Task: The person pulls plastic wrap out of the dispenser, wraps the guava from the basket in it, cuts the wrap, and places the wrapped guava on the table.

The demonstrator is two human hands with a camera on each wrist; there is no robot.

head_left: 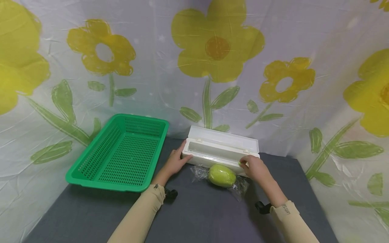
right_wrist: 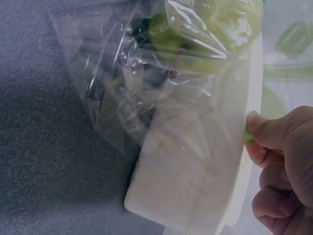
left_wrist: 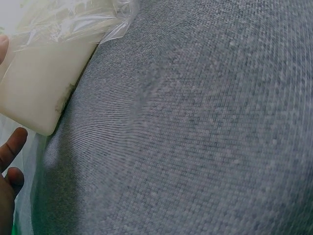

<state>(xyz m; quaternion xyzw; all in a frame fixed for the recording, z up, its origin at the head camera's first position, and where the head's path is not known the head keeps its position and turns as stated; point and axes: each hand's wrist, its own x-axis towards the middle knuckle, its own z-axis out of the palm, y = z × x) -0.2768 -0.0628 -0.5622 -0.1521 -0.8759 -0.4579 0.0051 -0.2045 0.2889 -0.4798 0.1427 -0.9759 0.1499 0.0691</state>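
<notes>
A long white cling film dispenser lies with its hinged lid raised at the back. At its left end, my left hand rests with the thumb on the front edge and a finger along the end; in the left wrist view two fingertips are near the corner. With thumb and index finger, my right hand pinches a small green tab at the dispenser's front right edge. In front of the dispenser sits a yellow-green oval fruit under clear film that spreads out on both sides.
A green slotted plastic basket stands at the left on the dark grey cloth. Behind and at both sides hangs a flower-print curtain. Black straps with cameras sit on both wrists.
</notes>
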